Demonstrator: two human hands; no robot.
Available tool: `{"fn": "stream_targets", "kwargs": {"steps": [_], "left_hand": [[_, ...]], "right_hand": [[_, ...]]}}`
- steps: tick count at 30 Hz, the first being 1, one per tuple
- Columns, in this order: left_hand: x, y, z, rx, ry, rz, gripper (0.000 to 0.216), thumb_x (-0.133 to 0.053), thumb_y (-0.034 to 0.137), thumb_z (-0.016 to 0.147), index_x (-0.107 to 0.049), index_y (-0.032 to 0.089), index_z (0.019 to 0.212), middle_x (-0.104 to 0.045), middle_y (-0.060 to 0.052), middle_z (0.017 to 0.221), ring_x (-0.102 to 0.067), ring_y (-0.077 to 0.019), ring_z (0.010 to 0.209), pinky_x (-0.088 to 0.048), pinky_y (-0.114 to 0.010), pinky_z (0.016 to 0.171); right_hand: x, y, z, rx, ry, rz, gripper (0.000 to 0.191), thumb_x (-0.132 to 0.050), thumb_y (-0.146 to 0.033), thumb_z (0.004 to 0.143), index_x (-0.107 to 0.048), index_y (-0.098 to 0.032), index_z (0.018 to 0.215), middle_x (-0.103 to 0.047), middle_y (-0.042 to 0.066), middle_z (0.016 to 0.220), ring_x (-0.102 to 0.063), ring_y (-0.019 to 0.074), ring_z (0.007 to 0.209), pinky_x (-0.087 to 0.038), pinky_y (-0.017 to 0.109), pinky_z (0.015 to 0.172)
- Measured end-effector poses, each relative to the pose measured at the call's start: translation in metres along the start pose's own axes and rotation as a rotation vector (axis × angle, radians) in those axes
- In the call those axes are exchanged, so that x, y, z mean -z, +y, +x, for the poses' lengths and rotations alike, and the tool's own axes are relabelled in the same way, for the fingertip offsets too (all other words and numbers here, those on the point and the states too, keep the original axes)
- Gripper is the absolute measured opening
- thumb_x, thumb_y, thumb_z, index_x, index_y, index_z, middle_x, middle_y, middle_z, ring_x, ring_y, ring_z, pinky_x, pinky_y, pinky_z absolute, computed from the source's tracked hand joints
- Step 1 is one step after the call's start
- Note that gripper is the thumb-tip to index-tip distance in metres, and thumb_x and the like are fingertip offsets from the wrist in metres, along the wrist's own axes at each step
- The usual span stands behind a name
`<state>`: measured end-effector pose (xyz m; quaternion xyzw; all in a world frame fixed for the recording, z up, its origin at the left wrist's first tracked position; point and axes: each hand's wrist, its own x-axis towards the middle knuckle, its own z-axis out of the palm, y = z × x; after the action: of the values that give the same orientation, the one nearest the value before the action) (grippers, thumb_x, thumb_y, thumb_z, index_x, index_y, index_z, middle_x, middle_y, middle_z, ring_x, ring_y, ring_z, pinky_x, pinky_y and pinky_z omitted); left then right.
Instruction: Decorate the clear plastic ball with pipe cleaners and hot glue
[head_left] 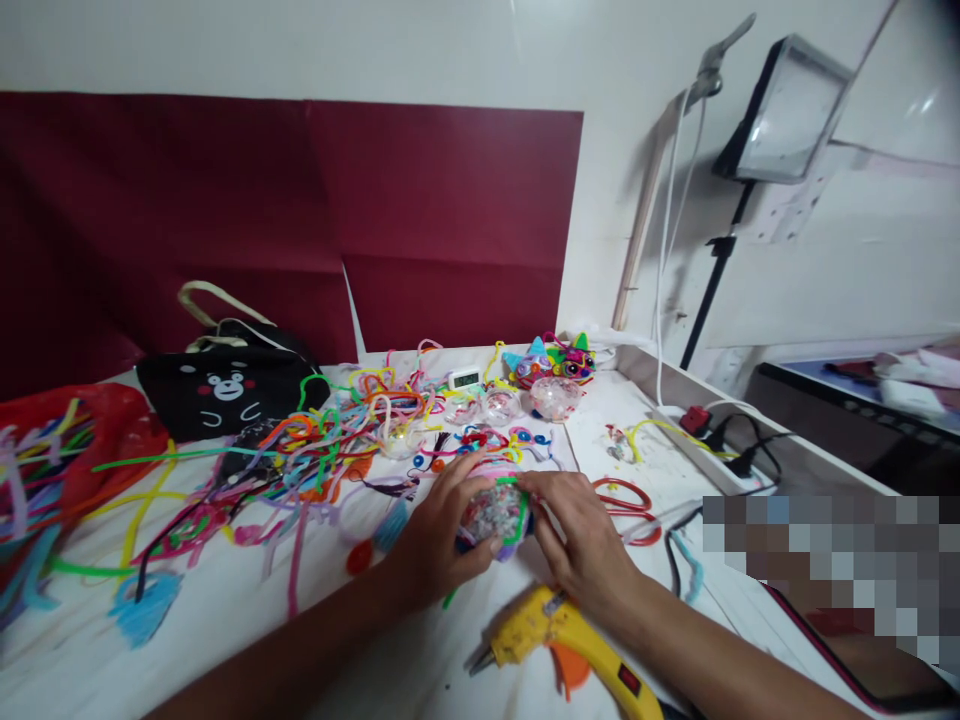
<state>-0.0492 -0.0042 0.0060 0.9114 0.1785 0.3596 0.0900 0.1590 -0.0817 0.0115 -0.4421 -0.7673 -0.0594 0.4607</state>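
Note:
My left hand point(435, 535) is wrapped round the left side of a clear ball point(487, 520) with glittery bits in it. Coloured fuzzy strips run around the ball, among them a green pipe cleaner point(523, 522). My right hand point(585, 530) pinches at the ball's upper right edge, with its fingertips on the green strip. Just below my right hand lies a yellow hot glue gun point(559, 620), its nozzle pointing left. A pair of red-handled scissors point(626, 500) lies behind my right wrist. My fingers cover parts of the ball.
Heaped pipe cleaners point(337, 420) spread over the left of the table, by a black bag point(225, 390) and a red bag point(112, 430). Behind the ball are clear balls point(555, 398), decorated cat-eared ornaments point(534, 363) and a small digital clock point(465, 380). A power strip point(712, 450) lies right.

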Motion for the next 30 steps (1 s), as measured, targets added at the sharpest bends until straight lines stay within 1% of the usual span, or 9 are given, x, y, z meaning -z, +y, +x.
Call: {"fn": "stream_targets", "kwargs": {"steps": [3, 6, 10, 14, 16, 20, 22, 25, 30], "left_hand": [[-0.001, 0.000, 0.000, -0.017, 0.015, -0.008, 0.055, -0.061, 0.020, 0.082, -0.038, 0.021, 0.132, -0.034, -0.020, 0.151, -0.034, -0.0328, 0.141, -0.033, -0.055, 0.113], [0.000, 0.002, 0.000, -0.030, 0.014, 0.003, 0.055, -0.061, 0.019, 0.082, -0.038, 0.020, 0.132, -0.033, -0.020, 0.151, -0.034, -0.0331, 0.141, -0.033, -0.056, 0.113], [0.002, 0.005, 0.002, -0.027, -0.009, 0.010, 0.055, -0.062, 0.019, 0.082, -0.038, 0.020, 0.131, -0.033, -0.020, 0.151, -0.033, -0.0327, 0.142, -0.034, -0.055, 0.113], [0.003, 0.005, 0.003, -0.042, -0.003, 0.025, 0.053, -0.062, 0.022, 0.084, -0.038, 0.019, 0.131, -0.034, -0.022, 0.150, -0.034, -0.0330, 0.141, -0.034, -0.055, 0.112], [0.002, 0.004, 0.003, -0.041, 0.003, 0.024, 0.054, -0.062, 0.021, 0.083, -0.038, 0.018, 0.131, -0.034, -0.022, 0.149, -0.035, -0.0330, 0.141, -0.034, -0.055, 0.112], [0.000, 0.004, 0.004, -0.043, 0.012, -0.002, 0.055, -0.063, 0.020, 0.082, -0.037, 0.019, 0.132, -0.035, -0.021, 0.149, -0.034, -0.0321, 0.141, -0.034, -0.053, 0.113], [0.000, 0.005, 0.004, -0.056, 0.023, -0.008, 0.056, -0.063, 0.020, 0.082, -0.037, 0.019, 0.132, -0.036, -0.021, 0.148, -0.035, -0.0316, 0.140, -0.034, -0.053, 0.113], [0.000, 0.006, 0.005, -0.060, 0.032, -0.001, 0.056, -0.062, 0.019, 0.082, -0.037, 0.018, 0.132, -0.036, -0.021, 0.148, -0.034, -0.0317, 0.141, -0.034, -0.053, 0.114], [-0.001, 0.007, 0.005, -0.057, 0.030, 0.001, 0.054, -0.062, 0.019, 0.082, -0.038, 0.017, 0.130, -0.036, -0.021, 0.148, -0.035, -0.0319, 0.140, -0.034, -0.054, 0.114]], "right_hand": [[0.001, 0.000, 0.001, -0.070, 0.052, 0.031, 0.019, -0.054, -0.013, 0.093, -0.055, -0.021, 0.111, -0.067, 0.005, 0.101, -0.059, 0.0188, 0.094, -0.045, 0.035, 0.083], [0.001, 0.002, 0.002, -0.072, 0.081, 0.051, 0.007, -0.056, -0.015, 0.094, -0.055, -0.022, 0.096, -0.067, 0.003, 0.092, -0.058, 0.0173, 0.086, -0.044, 0.034, 0.078], [0.003, 0.005, 0.004, -0.047, 0.110, 0.011, 0.008, -0.056, -0.015, 0.094, -0.054, -0.021, 0.089, -0.064, 0.002, 0.082, -0.056, 0.0160, 0.078, -0.043, 0.034, 0.075], [0.005, 0.004, 0.005, -0.042, 0.114, -0.019, 0.010, -0.053, -0.014, 0.096, -0.054, -0.021, 0.088, -0.062, 0.002, 0.080, -0.056, 0.0156, 0.075, -0.042, 0.033, 0.072], [0.005, 0.003, 0.004, -0.031, 0.116, -0.014, 0.012, -0.049, -0.012, 0.096, -0.055, -0.021, 0.093, -0.063, 0.003, 0.084, -0.057, 0.0166, 0.079, -0.043, 0.034, 0.073], [0.005, 0.000, 0.003, 0.026, 0.069, -0.005, 0.029, -0.041, -0.006, 0.096, -0.055, -0.021, 0.117, -0.064, 0.008, 0.109, -0.057, 0.0205, 0.101, -0.044, 0.038, 0.083], [0.005, -0.002, 0.003, 0.052, 0.024, -0.024, 0.034, -0.041, -0.005, 0.094, -0.053, -0.020, 0.122, -0.063, 0.010, 0.117, -0.055, 0.0219, 0.107, -0.043, 0.040, 0.086], [0.005, -0.005, 0.004, 0.080, -0.025, -0.064, 0.036, -0.043, -0.005, 0.093, -0.053, -0.018, 0.124, -0.063, 0.012, 0.116, -0.054, 0.0239, 0.106, -0.043, 0.042, 0.085], [0.003, -0.006, 0.007, 0.132, -0.054, -0.116, 0.040, -0.044, -0.005, 0.091, -0.051, -0.018, 0.129, -0.063, 0.013, 0.116, -0.053, 0.0260, 0.105, -0.043, 0.044, 0.083]]}}
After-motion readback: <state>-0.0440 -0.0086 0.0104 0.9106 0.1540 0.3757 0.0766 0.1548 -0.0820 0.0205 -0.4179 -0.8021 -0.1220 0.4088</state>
